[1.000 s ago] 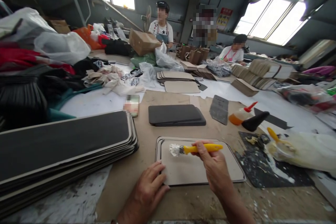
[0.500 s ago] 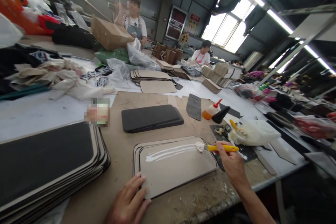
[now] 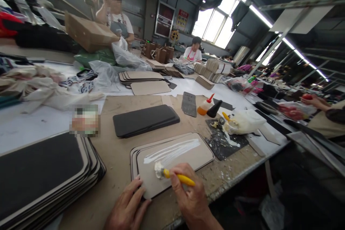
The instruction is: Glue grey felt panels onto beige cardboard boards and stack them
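My right hand [image 3: 190, 196] grips a brush [image 3: 179, 177] by its yellow handle. White paste coats the bristles, which touch a beige rounded panel [image 3: 188, 156] near its left end. Streaks of white paste [image 3: 172, 149] run along the panel's upper half. This panel lies on top of a small stack of similar ones. My left hand [image 3: 129, 203] rests at the panel's lower left corner, fingers spread and fingertips on its edge. Behind the stack lie dark grey rounded panels [image 3: 145, 119]. To the right, a dark board [image 3: 223, 143] carries smears of paste beside a whitish plastic container [image 3: 244, 121].
A tall stack of black-faced panels [image 3: 40, 169] fills the left. Further back stand a red-capped glue bottle [image 3: 205, 106], a black cone [image 3: 215, 109], more beige panels [image 3: 149, 87] and a cardboard box [image 3: 88, 32]. Two people sit beyond the table; another person's arm [image 3: 320, 104] shows at right.
My right hand has brought the brush left and toward me across the panel. The paste streaks are wider. The camera has turned right, bringing another person's arm into view.
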The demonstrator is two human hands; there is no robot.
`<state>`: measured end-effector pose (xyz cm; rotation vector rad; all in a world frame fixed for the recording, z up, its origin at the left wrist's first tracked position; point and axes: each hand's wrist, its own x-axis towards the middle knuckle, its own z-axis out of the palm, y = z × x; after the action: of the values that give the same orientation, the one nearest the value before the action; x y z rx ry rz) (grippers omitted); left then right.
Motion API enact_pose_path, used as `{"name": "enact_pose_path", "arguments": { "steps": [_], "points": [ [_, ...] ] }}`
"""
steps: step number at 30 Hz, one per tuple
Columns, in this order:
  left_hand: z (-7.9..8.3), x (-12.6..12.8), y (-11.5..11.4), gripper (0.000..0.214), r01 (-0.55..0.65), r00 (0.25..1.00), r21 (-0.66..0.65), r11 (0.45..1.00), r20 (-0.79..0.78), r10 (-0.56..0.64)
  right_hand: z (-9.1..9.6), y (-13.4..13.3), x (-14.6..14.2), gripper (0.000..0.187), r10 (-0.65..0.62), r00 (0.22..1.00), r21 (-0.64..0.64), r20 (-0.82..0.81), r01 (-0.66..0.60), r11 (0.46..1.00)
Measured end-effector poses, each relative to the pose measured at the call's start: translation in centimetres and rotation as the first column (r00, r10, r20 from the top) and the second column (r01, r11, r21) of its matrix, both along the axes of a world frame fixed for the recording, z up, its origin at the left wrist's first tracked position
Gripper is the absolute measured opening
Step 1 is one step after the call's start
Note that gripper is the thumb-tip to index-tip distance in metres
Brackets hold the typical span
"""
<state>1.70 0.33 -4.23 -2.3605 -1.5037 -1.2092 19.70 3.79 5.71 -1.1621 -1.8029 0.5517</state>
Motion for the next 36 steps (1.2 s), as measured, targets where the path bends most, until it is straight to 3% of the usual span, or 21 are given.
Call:
{"name": "enact_pose_path", "arguments": {
  "steps": [4, 7, 10, 14, 19, 25, 30, 32, 36],
  "points": [
    [0.6, 0.3, 0.1, 0.020, -0.014, 0.998, 0.040, 0.999, 0.064, 0.011, -0.5, -0.9, 1.2, 0.012, -0.004, 0.999, -0.021, -0.037, 0.004, 1.000],
    [1.0, 0.4, 0.0, 0.019, -0.028, 0.995, 0.020, 0.999, 0.099, 0.026, -1.2, 0.4, 5.7, 0.012, -0.194, 0.979, 0.048, 0.064, 0.191, 0.980],
    [1.2, 0.4, -0.1, 0.020, -0.027, 0.995, 0.025, 0.999, 0.099, 0.024, -1.6, 2.3, 10.8, 0.019, -0.400, 0.902, 0.134, 0.164, 0.381, 0.915],
    [0.9, 0.3, -0.1, 0.019, -0.010, 0.997, 0.054, 0.999, 0.075, 0.006, -1.2, 3.5, 14.6, 0.025, -0.523, 0.822, 0.221, 0.225, 0.479, 0.849],
    [0.6, 0.3, -0.4, 0.020, -0.011, 0.998, -0.019, 1.000, 0.065, 0.012, -0.4, 2.1, 11.9, 0.020, -0.432, 0.875, 0.197, 0.217, 0.394, 0.898],
    [2.2, 1.1, -0.9, 0.016, -0.063, 0.989, -0.074, 0.995, 0.128, 0.072, 0.0, 0.1, 4.1, 0.011, -0.137, 0.990, 0.047, 0.030, 0.136, 0.990],
    [2.7, 1.2, -0.7, 0.017, -0.089, 0.988, -0.141, 0.986, 0.113, 0.105, -0.4, -0.9, 0.8, 0.012, 0.109, 0.992, -0.052, -0.063, -0.112, 0.992],
    [2.4, 1.0, -0.9, 0.018, -0.086, 0.989, -0.146, 0.986, 0.106, 0.102, -0.6, -1.0, 1.4, 0.012, 0.080, 0.996, -0.047, -0.027, -0.081, 0.996],
    [0.0, 0.0, -1.5, 0.021, 0.027, 0.993, -0.110, 0.994, 0.120, -0.014, -0.1, -0.2, 4.7, 0.014, -0.171, 0.978, 0.081, 0.117, 0.162, 0.983]
  ]
}}
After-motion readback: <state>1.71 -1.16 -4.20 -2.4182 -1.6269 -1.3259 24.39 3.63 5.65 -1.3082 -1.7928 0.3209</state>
